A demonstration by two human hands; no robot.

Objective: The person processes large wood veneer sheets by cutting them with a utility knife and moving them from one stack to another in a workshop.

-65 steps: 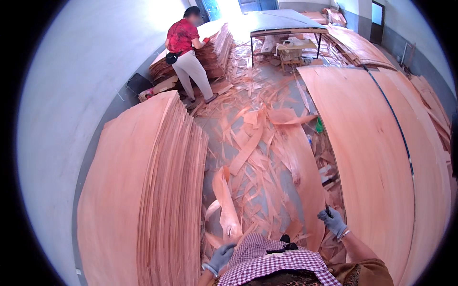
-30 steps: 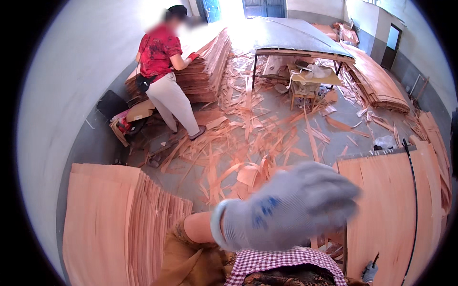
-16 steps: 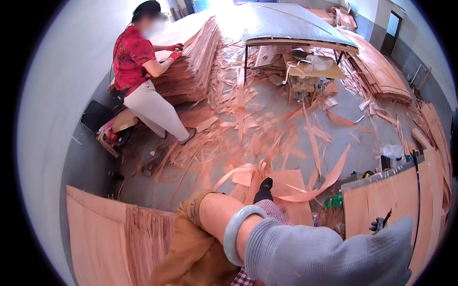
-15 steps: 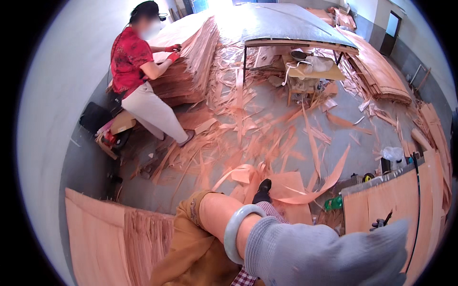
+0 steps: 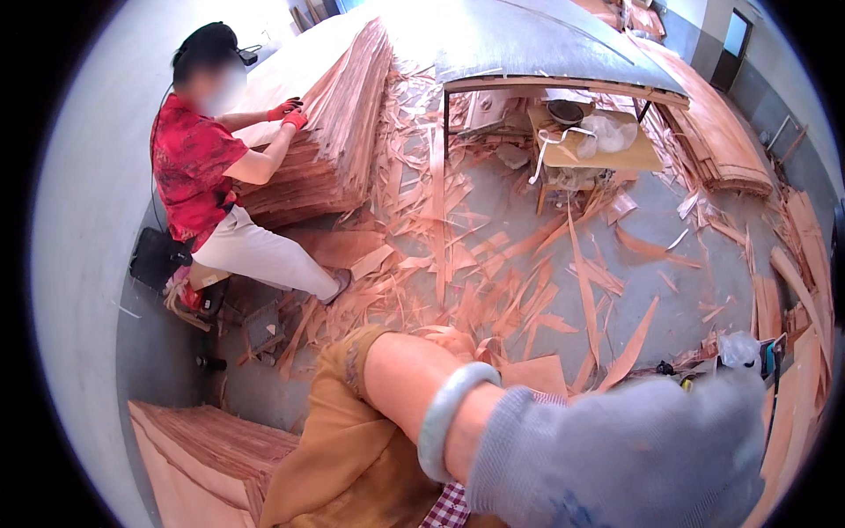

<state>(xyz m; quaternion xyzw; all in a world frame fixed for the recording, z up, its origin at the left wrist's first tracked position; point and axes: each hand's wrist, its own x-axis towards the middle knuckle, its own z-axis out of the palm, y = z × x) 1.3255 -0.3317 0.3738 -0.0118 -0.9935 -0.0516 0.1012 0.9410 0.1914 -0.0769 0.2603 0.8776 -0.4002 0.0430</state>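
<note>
My left hand (image 5: 629, 444), in a grey knit glove, reaches across the lower right. A pale green bangle (image 5: 447, 422) circles the wrist, below the pushed-up brown sleeve (image 5: 339, 449). The glove is very close and blurred, so its fingers cannot be made out. It is nearest to the wood veneer sheets (image 5: 797, 396) at the right edge, mostly covering them; contact cannot be judged. My right hand is not seen. A teal object (image 5: 769, 359) with a dark strip shows just above the glove, by a clear plastic bag (image 5: 738, 349).
A co-worker (image 5: 207, 158) in red gloves leans over a tall veneer stack (image 5: 317, 150) at the left. A metal-topped table (image 5: 546, 40) stands at the back, with a small wooden stand (image 5: 603, 157) below. Veneer scraps (image 5: 493, 273) litter the floor. Another stack (image 5: 220, 440) is at lower left.
My view has shifted. My left glove now covers more of the veneer at right, hiding the green bottle and the dark fingertip-like shape seen there before. The co-worker appears lower and further left.
</note>
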